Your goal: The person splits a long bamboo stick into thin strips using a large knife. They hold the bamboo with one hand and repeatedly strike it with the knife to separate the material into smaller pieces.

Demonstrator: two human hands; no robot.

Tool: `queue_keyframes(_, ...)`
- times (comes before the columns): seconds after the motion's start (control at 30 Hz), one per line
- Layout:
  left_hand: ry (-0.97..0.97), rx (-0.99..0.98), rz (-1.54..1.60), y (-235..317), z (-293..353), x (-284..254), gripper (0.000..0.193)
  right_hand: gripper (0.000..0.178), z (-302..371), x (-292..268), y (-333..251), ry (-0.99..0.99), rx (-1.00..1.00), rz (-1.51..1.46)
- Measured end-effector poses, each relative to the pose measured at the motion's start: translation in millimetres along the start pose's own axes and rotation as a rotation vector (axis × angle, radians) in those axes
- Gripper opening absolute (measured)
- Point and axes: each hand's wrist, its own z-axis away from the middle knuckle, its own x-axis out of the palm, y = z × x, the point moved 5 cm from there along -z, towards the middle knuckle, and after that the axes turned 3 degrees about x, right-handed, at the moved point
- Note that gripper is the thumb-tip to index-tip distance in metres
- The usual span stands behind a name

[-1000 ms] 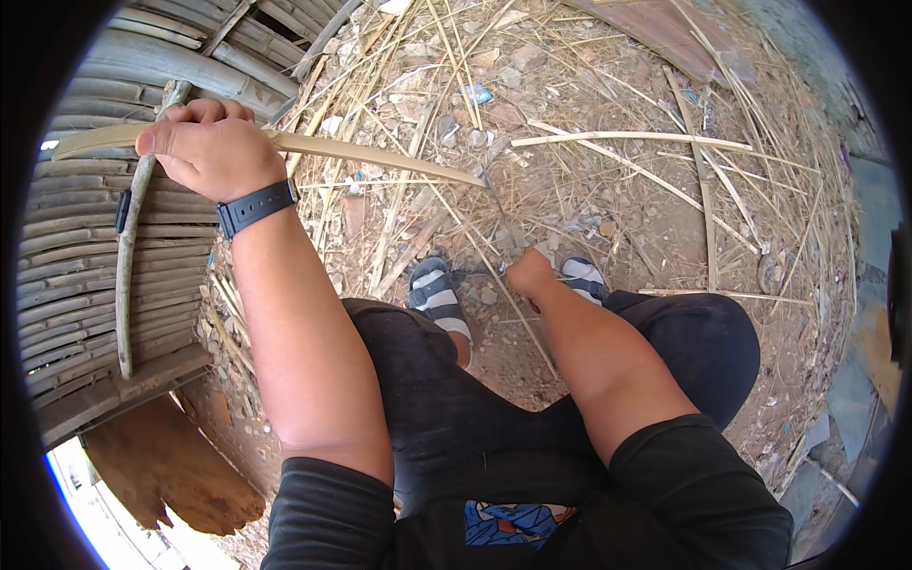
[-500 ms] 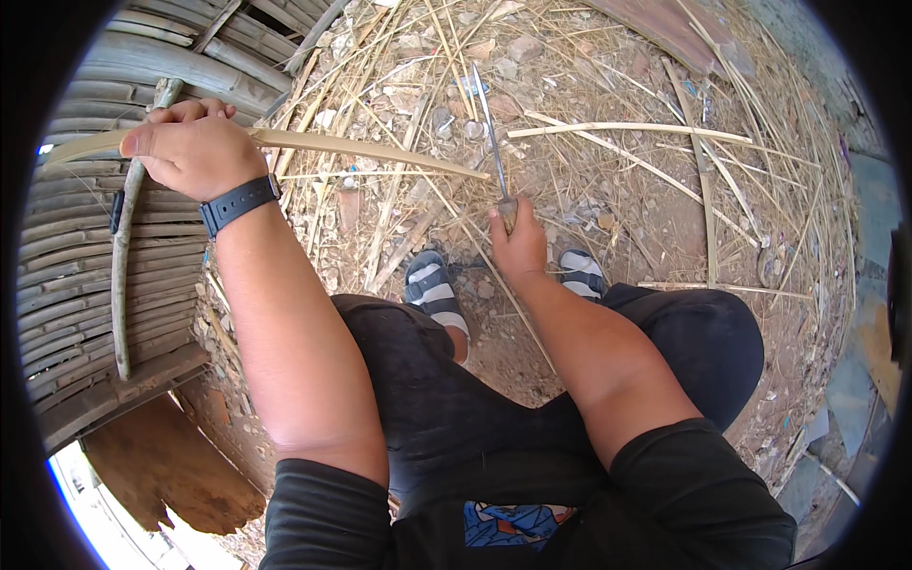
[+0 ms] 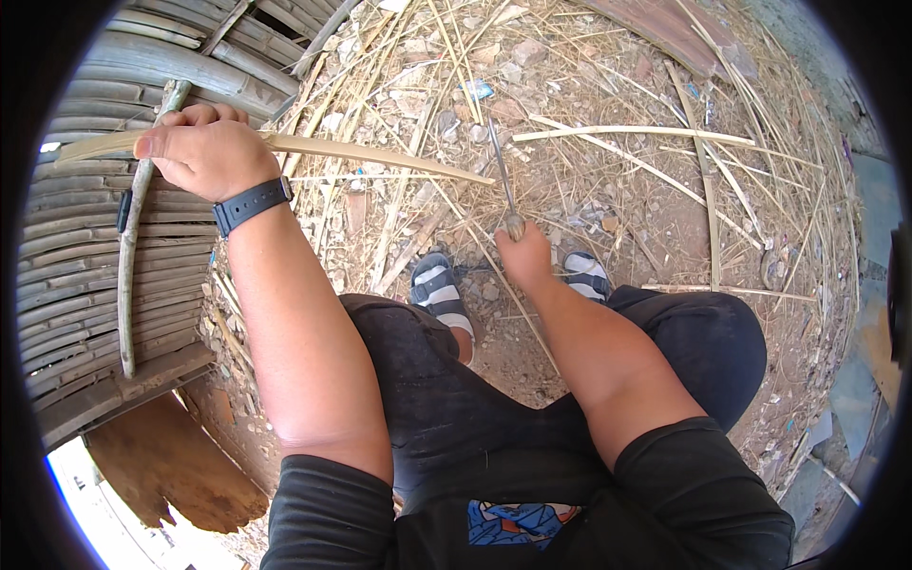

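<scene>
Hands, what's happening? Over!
Left hand gripping pale flat bamboo strip. Right hand gripping slim grey metal blade by handle. Blade appears near strip's end. Thin yellowish sticks scattered below.

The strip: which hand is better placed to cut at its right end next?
Probably the right hand: it holds the knife, whose blade appears close to the right end of the strip. The left hand grips the strip farther back.

Bamboo slatting [image 3: 176, 271] at left; littered earth floor [image 3: 676, 233]
</scene>
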Motion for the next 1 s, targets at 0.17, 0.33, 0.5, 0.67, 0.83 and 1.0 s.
queue_keyframes(0.17,0.024,-0.023,0.002,-2.7,0.2,-1.2,0.069,0.048,-1.5,-4.3,-20.2,0.075,-0.045,-0.013)
queue_keyframes(0.33,0.03,-0.004,-0.016,-4.1,-1.9,-4.7,0.069,0.048,5.0,15.6,51.3,-0.253,0.18,0.422)
queue_keyframes(0.5,0.049,-0.004,-0.02,-5.9,-4.1,-9.6,0.072,0.042,-1.8,20.5,57.2,-0.29,0.213,0.241)
queue_keyframes(0.67,0.036,0.001,-0.036,-6.9,-3.4,-7.1,0.072,0.04,-3.9,17.1,51.1,-0.116,0.109,0.081)
queue_keyframes(0.83,0.047,-0.018,-0.039,-8.0,-1.5,-8.3,0.071,0.044,3.8,-10.8,-21.7,0.06,-0.046,-0.083)
queue_keyframes(1.0,0.063,-0.048,0.045,-18.9,-13.2,-17.6,0.071,0.042,-0.6,16.5,52.1,-0.067,0.01,0.329)
